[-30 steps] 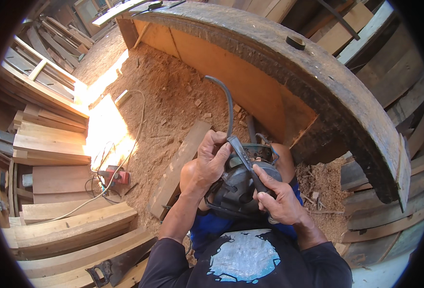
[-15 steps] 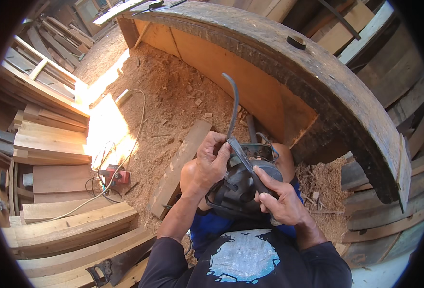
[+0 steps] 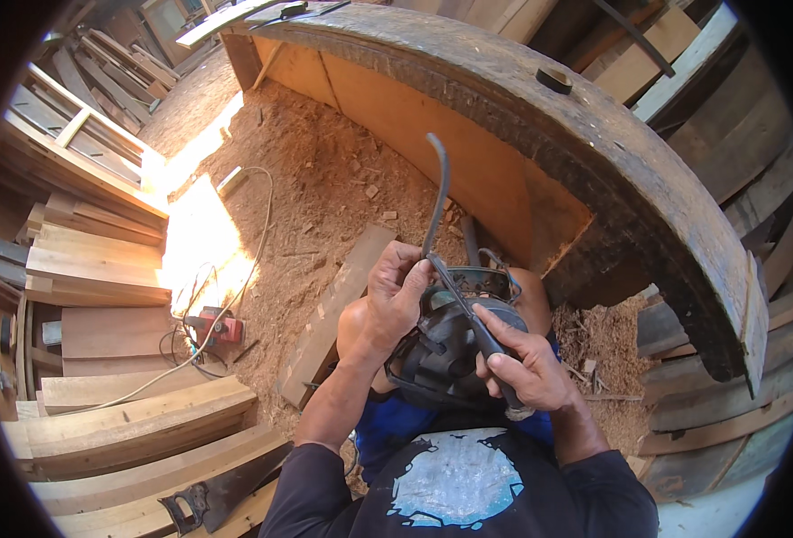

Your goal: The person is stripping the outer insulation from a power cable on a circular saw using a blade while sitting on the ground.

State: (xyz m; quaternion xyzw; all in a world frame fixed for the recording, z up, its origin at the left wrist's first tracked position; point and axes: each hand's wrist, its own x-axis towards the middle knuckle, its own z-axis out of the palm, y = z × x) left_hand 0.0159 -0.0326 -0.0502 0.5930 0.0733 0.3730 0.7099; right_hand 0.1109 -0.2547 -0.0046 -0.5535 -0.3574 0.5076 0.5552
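My left hand [image 3: 398,289] is closed in a pinch on a bent grey strip [image 3: 440,184], whose free end curves up and away from me. My right hand [image 3: 527,363] wraps round the dark handle of a long, narrow tool [image 3: 454,289]. The tool's slim front end meets the strip beside my left fingertips. Its pale butt shows below my right palm. Whether it is a knife or a chisel cannot be made out. Beneath both hands, between my knees, sits a dark rounded object [image 3: 446,354] with a rim and a wire-like loop.
A big curved wooden piece [image 3: 504,85] arches across the front and right, bearing a dark roll [image 3: 554,81]. Wood shavings cover the floor. Stacked boards [image 3: 136,421] line the left, with a handsaw [image 3: 217,502] on them. Nearby lie a red corded power tool [image 3: 217,327] and a plank [image 3: 334,314].
The strip's free end has shifted slightly right and straightened a little. The tool in my right hand has turned and tilted a little, and more of its butt end shows.
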